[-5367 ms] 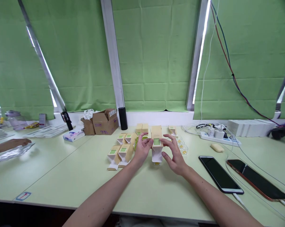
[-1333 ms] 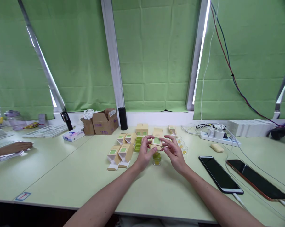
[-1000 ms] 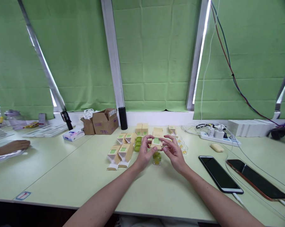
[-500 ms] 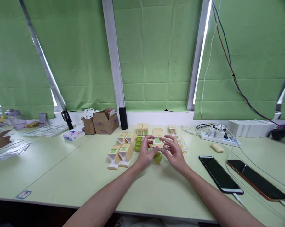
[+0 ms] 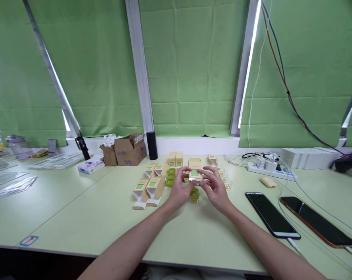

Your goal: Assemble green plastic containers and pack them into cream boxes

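Between the fingers of both hands is a small cream cardboard box (image 5: 195,175) with a green window on its face. My left hand (image 5: 180,186) grips its left side, and my right hand (image 5: 216,188) grips the right side. Just below the box, a small green-lidded clear jar (image 5: 194,195) stands on the table. To the left, several cream boxes with open flaps (image 5: 148,190) lie tilted. Several green-lidded jars (image 5: 170,177) sit beside my left hand, partly covered by it. Beyond my right hand are clear jars with yellow centres (image 5: 227,183).
Two upright cream boxes (image 5: 176,159) and a black cylinder (image 5: 152,146) stand at the back. A brown carton (image 5: 130,149) and a tissue pack (image 5: 91,165) are at left. On the right lie two phones (image 5: 272,215), a power strip (image 5: 272,171) and loose cables.
Both hands stay nearly in place, with the box tipped slightly between them. At the far left, another person's hand has gone out of view.
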A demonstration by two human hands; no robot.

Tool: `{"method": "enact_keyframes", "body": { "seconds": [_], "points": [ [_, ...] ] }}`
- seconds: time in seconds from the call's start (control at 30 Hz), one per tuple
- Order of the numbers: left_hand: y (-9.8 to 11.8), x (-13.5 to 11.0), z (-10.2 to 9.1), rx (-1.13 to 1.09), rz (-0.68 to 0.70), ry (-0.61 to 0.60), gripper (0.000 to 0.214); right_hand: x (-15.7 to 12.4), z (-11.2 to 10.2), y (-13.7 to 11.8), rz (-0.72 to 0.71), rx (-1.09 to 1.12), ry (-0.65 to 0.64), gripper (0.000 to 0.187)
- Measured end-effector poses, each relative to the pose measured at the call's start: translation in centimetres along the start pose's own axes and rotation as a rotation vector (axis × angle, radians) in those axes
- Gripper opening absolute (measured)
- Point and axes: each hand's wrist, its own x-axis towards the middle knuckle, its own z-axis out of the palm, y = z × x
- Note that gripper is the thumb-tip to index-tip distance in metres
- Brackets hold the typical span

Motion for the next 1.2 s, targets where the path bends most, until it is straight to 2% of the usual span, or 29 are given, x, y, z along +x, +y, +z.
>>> {"method": "enact_keyframes", "body": {
  "seconds": [0.3,1.07,1.2],
  "points": [
    [-0.3,0.1,0.1,-0.011,-0.013,0.006,0.038,0.1,0.0,0.4,0.012,0.020,-0.003,0.034],
    [0.5,0.0,0.0,0.072,0.014,0.036,0.030,0.1,0.1,0.5,0.033,0.034,-0.001,0.032],
    [1.2,0.0,-0.2,0.075,0.082,-0.004,0.037,0.2,0.0,0.8,0.038,0.046,-0.001,0.036]
  ]
}}
